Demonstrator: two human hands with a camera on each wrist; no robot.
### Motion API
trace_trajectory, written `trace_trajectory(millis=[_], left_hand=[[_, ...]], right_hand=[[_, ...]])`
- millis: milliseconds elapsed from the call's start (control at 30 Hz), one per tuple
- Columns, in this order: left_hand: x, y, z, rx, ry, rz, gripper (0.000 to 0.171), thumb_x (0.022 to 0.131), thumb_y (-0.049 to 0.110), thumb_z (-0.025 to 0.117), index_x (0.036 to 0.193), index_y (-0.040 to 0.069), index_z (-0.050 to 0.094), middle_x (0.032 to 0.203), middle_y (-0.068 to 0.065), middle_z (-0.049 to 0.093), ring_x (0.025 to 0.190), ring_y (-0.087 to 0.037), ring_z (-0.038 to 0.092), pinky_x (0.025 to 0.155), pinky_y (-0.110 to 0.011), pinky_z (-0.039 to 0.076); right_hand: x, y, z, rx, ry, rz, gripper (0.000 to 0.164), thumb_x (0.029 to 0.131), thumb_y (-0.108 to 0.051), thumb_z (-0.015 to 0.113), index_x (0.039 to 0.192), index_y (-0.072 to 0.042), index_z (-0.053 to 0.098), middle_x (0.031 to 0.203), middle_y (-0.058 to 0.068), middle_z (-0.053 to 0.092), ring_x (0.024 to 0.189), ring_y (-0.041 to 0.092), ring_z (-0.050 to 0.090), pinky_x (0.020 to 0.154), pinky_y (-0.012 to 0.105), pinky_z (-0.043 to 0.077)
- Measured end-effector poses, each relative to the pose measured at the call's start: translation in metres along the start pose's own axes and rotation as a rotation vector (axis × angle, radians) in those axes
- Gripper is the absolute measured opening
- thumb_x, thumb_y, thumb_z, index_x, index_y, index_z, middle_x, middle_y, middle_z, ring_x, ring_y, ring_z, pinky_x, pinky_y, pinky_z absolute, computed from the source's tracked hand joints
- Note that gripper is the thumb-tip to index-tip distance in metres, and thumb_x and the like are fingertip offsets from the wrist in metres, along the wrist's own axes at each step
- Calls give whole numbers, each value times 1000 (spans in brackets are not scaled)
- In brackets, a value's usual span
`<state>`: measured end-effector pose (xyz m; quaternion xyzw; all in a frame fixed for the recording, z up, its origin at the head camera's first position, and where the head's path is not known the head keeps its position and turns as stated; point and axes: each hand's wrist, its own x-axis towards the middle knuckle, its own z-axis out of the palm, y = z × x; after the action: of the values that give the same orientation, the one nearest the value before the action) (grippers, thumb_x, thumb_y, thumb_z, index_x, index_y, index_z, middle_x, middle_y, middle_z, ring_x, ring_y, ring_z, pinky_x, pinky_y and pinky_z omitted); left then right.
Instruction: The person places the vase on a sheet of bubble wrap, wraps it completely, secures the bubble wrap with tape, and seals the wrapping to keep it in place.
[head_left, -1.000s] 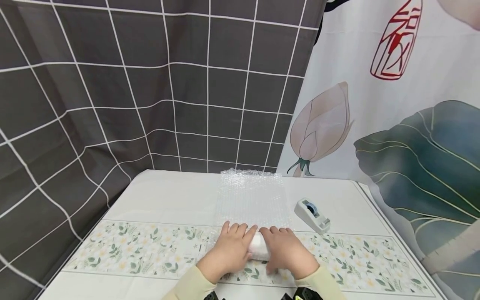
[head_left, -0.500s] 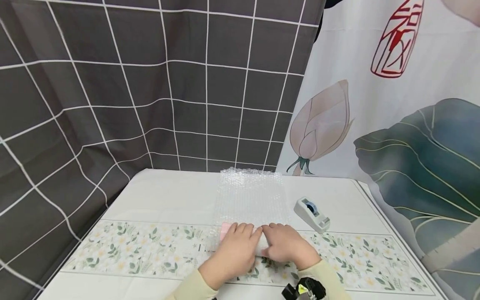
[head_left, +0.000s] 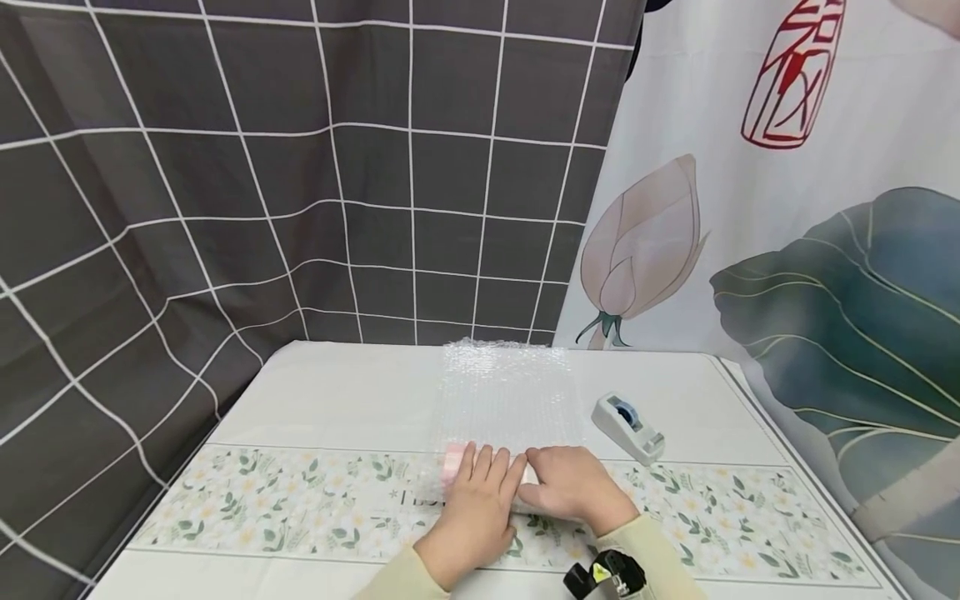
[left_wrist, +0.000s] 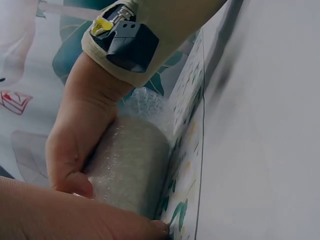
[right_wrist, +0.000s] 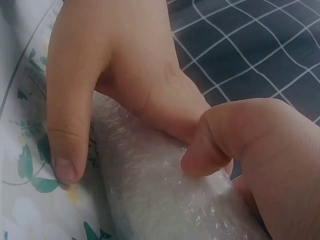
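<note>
A clear sheet of bubble wrap lies flat toward the back of the table, its near part rolled round a pale cylinder. Pink shows at the roll's left end in the head view. Across the top of the roll rests my left hand, fingers extended and side by side; its thumb reaches down to the tablecloth in the right wrist view. My right hand grips the right part of the roll, thumb bent against the plastic and fingers curled over the far side. Both hands hide much of the cylinder.
Right of the bubble wrap stands a white tape dispenser with a blue core. A white tablecloth with a floral band covers the table. Dark grid-patterned fabric hangs behind and left, and a lotus-print curtain at the right.
Both hands were spread at either side of the white roll; they have moved closer together over it. The left hand now lies flatter, exposing the pink end, and the right fingers have curled in.
</note>
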<state>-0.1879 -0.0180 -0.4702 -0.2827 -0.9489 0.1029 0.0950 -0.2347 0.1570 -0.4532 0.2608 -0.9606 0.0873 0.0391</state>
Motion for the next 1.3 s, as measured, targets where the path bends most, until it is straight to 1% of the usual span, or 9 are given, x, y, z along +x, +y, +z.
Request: trace_trajectory(millis=[133,267,367,467,700,833,1000,1167,1300], left_hand=[[1,0,-2,45,8,13,85,89,51,67,155,10,34,145,-13,44,137,-30,42,117,-50,31],[5,-4,-1,59,55,29,80,89,50,69,150,9,40,131,-9,48,122,-25,47,109,-46,39],[11,-11,1,19,77,30,83,83,56,73,146,9,45,120,-5,52,110,-21,50,102,-43,42],[16,-19,1,-41,75,22,85,76,60,79,139,11,52,112,-2,58,102,-18,55,92,-39,47],[21,-33,7,-191,45,-14,71,67,59,85,116,11,67,90,-1,66,82,-17,63,74,-35,54],[21,-41,6,-295,-2,-48,60,64,55,84,104,12,69,80,1,64,70,-17,61,66,-35,53],[19,-47,4,-395,-45,-62,52,61,51,82,95,14,68,73,5,61,61,-13,54,60,-33,50],[19,-48,-1,-412,-56,-50,67,61,57,83,108,12,70,82,2,68,69,-14,60,67,-35,52],[14,-46,-7,-345,-67,-47,95,62,64,84,136,10,60,114,-5,70,102,-22,66,94,-47,51]], right_hand=[[-1,1,-4,24,-29,-26,29,78,-38,61,91,-14,70,79,-1,66,70,22,63,65,45,53],[-3,0,-13,67,-35,-43,41,73,-31,65,106,-7,73,98,4,69,88,26,67,79,48,55],[-7,-5,-22,69,-23,-34,51,79,-28,67,122,0,68,116,13,69,109,35,65,94,50,52],[-10,-14,-30,31,-32,-15,55,82,-28,72,126,5,64,120,19,68,113,38,63,98,52,50],[-16,-36,-26,-66,-122,-4,80,69,-29,87,135,5,56,131,19,60,125,37,56,107,55,42],[-11,-40,-9,-165,-95,-20,88,61,-33,92,134,-3,53,125,12,59,121,33,55,108,54,41],[-5,-38,7,-251,22,-59,79,58,-42,95,121,-8,60,105,6,62,102,27,61,96,49,49],[-2,-34,11,-255,71,-92,69,59,-41,92,112,-9,64,96,4,63,91,25,62,85,46,53],[-1,-33,8,-226,56,-94,65,56,-39,89,109,-7,66,93,4,65,86,24,64,77,43,56]])
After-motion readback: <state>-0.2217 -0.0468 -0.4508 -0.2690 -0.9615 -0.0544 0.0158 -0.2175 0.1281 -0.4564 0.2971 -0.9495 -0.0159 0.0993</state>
